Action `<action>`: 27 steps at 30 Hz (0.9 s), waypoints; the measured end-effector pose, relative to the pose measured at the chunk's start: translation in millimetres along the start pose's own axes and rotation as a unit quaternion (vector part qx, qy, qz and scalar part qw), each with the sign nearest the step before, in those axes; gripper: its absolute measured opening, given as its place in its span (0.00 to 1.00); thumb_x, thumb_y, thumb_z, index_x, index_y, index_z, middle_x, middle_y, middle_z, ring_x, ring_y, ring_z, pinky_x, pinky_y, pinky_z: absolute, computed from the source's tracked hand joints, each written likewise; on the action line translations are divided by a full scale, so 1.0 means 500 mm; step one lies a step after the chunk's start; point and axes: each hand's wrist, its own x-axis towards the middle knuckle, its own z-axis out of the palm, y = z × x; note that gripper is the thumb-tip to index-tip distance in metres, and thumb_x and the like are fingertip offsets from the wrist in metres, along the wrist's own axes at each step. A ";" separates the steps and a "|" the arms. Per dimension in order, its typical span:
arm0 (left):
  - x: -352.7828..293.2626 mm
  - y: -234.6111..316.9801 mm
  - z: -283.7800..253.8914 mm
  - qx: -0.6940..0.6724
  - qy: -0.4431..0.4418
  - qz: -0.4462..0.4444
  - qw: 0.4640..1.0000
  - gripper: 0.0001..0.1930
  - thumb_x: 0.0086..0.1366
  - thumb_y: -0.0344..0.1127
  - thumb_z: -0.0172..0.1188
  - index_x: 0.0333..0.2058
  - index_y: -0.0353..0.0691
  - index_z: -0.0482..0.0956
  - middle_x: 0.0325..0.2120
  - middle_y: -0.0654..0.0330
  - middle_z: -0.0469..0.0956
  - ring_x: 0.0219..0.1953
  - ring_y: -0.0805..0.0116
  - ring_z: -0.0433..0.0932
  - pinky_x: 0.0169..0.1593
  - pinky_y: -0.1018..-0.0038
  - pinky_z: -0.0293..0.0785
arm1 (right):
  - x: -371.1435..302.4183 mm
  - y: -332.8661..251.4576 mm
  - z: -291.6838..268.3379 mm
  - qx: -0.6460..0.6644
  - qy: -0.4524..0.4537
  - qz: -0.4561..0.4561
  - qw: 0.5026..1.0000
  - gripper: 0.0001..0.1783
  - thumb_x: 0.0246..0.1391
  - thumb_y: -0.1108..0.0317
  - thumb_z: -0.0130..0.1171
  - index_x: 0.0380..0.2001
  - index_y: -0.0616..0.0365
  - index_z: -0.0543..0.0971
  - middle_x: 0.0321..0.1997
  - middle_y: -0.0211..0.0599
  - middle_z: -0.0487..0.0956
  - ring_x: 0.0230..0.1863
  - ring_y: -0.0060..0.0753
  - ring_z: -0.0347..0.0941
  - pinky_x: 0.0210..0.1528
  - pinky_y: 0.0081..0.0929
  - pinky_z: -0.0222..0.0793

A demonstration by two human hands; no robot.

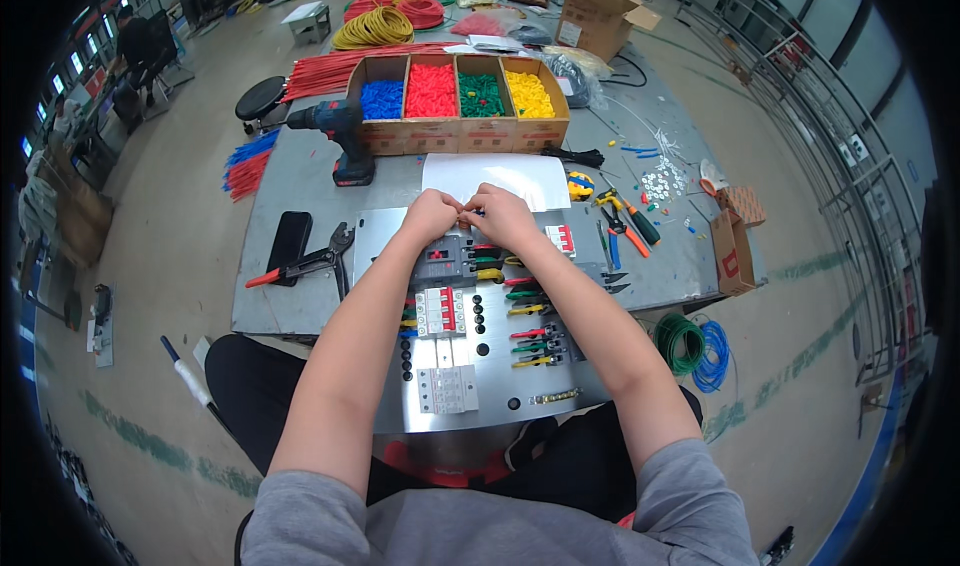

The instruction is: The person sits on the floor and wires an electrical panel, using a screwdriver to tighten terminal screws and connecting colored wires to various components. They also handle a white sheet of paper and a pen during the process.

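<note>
A metal mounting panel (500, 406) lies before me, its near end above my lap. At its far edge my left hand (433, 215) and my right hand (502, 216) meet, fingertips pinched together. What they hold is too small and covered to make out. Just below them sits a large grey circuit breaker (437, 260) with a red part; short red, green and yellow wires (488, 264) stand to its right. Nearer me are a white breaker with red levers (441, 312) and a white breaker row (447, 390). A small red-and-white breaker (560, 239) is right of my right hand.
Behind the panel stand a cardboard box (455, 136) of coloured caps, a cordless drill (345, 141) and a white sheet (495, 178). Crimping pliers (330, 256) and a black phone (290, 246) lie left; pliers (625, 231), a screwdriver (643, 226) and scattered washers (663, 181) lie right.
</note>
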 end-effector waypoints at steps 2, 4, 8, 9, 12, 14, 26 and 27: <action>-0.001 -0.002 -0.001 -0.002 0.016 0.001 1.000 0.13 0.60 0.34 0.62 0.41 0.42 0.92 0.40 0.48 0.89 0.45 0.52 0.88 0.53 0.63 0.81 | 0.003 -0.002 0.006 -0.006 0.002 -0.017 1.000 0.11 0.61 0.58 0.66 0.34 0.51 0.90 0.40 0.35 0.83 0.45 0.44 0.82 0.49 0.41 0.79; -0.007 0.002 0.004 -0.010 0.055 0.026 0.998 0.15 0.60 0.33 0.60 0.42 0.40 0.91 0.41 0.47 0.89 0.45 0.52 0.88 0.53 0.63 0.81 | 0.006 0.001 0.012 -0.023 0.002 -0.036 0.999 0.10 0.60 0.60 0.65 0.33 0.51 0.90 0.39 0.36 0.83 0.45 0.44 0.82 0.48 0.42 0.79; -0.018 0.029 -0.001 -0.052 0.102 0.034 0.993 0.14 0.60 0.29 0.56 0.40 0.37 0.89 0.37 0.48 0.88 0.42 0.52 0.87 0.49 0.63 0.81 | 0.012 0.015 0.009 -0.030 0.000 -0.043 0.999 0.09 0.59 0.65 0.63 0.35 0.52 0.91 0.40 0.37 0.83 0.45 0.45 0.82 0.50 0.42 0.79; -0.024 0.026 -0.007 -0.066 0.125 0.044 0.989 0.13 0.60 0.28 0.56 0.39 0.37 0.89 0.35 0.49 0.88 0.40 0.54 0.87 0.47 0.63 0.81 | 0.013 0.008 0.009 -0.029 -0.015 -0.035 0.999 0.10 0.59 0.66 0.63 0.36 0.53 0.91 0.41 0.38 0.83 0.45 0.46 0.82 0.51 0.41 0.79; -0.047 0.020 -0.029 -0.142 0.203 0.071 0.966 0.11 0.61 0.25 0.55 0.36 0.35 0.87 0.29 0.53 0.86 0.34 0.61 0.85 0.41 0.66 0.79 | 0.017 -0.004 0.003 -0.028 -0.038 -0.022 0.999 0.11 0.59 0.66 0.62 0.38 0.53 0.91 0.42 0.39 0.84 0.46 0.47 0.82 0.53 0.41 0.79; -0.067 0.002 -0.067 -0.161 0.265 0.103 0.945 0.09 0.62 0.24 0.56 0.34 0.34 0.86 0.25 0.57 0.84 0.29 0.71 0.80 0.35 0.71 0.75 | 0.023 -0.022 0.001 -0.020 -0.048 -0.001 0.999 0.10 0.60 0.64 0.64 0.36 0.54 0.91 0.42 0.40 0.83 0.46 0.48 0.82 0.53 0.41 0.78; -0.205 -0.095 -0.330 -0.212 0.275 0.045 0.937 0.07 0.64 0.24 0.53 0.29 0.34 0.79 0.24 0.64 0.77 0.28 0.76 0.73 0.36 0.77 0.68 | 0.027 -0.002 0.015 0.070 -0.050 0.061 0.994 0.10 0.59 0.59 0.70 0.36 0.54 0.89 0.39 0.39 0.79 0.42 0.44 0.80 0.49 0.38 0.76; -0.213 -0.099 -0.327 -0.218 0.276 0.019 0.936 0.07 0.64 0.24 0.53 0.29 0.34 0.79 0.24 0.64 0.77 0.28 0.76 0.73 0.36 0.77 0.68 | 0.025 -0.001 0.015 0.074 -0.052 0.051 0.995 0.10 0.59 0.60 0.70 0.37 0.54 0.89 0.39 0.39 0.79 0.42 0.44 0.80 0.49 0.37 0.76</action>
